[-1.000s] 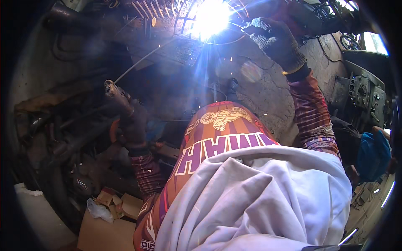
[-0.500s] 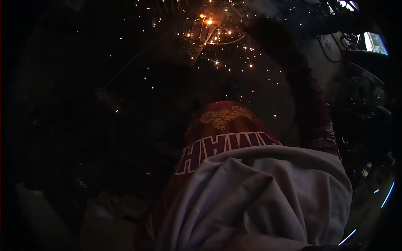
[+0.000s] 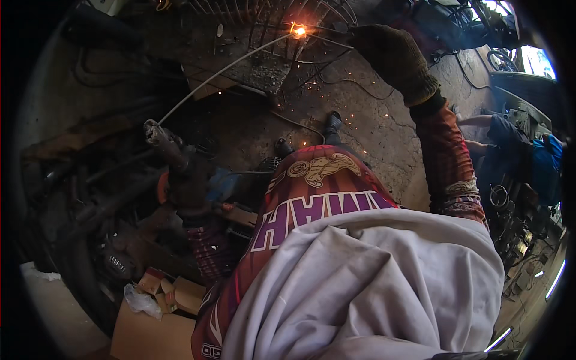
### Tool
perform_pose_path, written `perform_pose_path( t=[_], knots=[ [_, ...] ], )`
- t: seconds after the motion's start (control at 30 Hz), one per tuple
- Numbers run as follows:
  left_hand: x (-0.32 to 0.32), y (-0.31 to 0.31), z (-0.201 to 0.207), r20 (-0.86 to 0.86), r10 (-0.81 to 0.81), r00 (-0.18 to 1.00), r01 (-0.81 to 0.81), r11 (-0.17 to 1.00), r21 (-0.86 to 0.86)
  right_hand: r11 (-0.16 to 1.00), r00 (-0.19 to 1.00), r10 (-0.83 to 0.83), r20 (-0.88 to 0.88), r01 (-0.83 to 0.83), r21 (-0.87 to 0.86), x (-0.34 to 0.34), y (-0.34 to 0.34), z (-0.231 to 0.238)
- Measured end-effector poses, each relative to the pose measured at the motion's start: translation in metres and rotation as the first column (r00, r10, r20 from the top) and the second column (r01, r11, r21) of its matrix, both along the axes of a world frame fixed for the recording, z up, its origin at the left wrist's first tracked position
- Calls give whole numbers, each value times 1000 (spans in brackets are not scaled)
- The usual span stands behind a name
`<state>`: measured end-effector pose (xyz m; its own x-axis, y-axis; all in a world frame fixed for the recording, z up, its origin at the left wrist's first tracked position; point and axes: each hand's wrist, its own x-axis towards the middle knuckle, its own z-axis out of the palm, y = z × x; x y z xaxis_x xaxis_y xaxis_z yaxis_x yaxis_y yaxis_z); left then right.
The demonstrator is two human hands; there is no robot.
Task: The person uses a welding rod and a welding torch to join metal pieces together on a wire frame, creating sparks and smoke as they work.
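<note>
My left hand [image 3: 187, 185], dark and hard to make out, is closed around a welding electrode holder [image 3: 162, 139]. From the holder's tip a long, thin welding rod [image 3: 222, 69] runs up and to the right. Its far end meets a bright orange glow [image 3: 299, 31] on a round metal wire frame [image 3: 255, 41]. My right hand [image 3: 393, 63] wears a brown knitted glove and is closed on the frame's right side; its fingertips pinch a thin bar there. Small sparks fall below the glow.
A rough metal worktable [image 3: 264, 71] lies under the frame. My sandalled foot [image 3: 333, 122] is on the concrete floor, near a loose cable [image 3: 300, 125]. Cardboard boxes [image 3: 153, 336] stand at lower left. At right is a person in blue shorts [image 3: 510, 138].
The view has gone from nearly black to lit. The shower of sparks has thinned to a few. Both hands stay about where they were, and the glow remains on the frame.
</note>
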<state>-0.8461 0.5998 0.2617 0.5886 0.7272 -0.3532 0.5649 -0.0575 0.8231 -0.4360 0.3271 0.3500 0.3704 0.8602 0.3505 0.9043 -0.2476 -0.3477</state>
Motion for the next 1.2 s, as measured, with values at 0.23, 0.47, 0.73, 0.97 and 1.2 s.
perform_pose_path(
  t=[0.23,0.47,0.73,0.97,1.2],
  knots=[
    [19,-10,22,22,119,993,-113,976,-186,996,981,-83,-177,84,-4,-8,2,5],
    [22,-13,12,166,129,978,-103,982,-158,990,971,-141,-193,134,-50,-12,5,6],
    [5,5,-23,234,6,972,-17,999,45,986,993,-93,-76,102,133,43,-36,-81],
    [-11,13,-41,-87,-194,977,211,839,502,996,983,69,-168,-57,74,5,-8,-11],
    [-4,13,-40,-75,-228,971,222,740,635,968,830,131,-542,10,249,12,-16,-36]
  ],
)
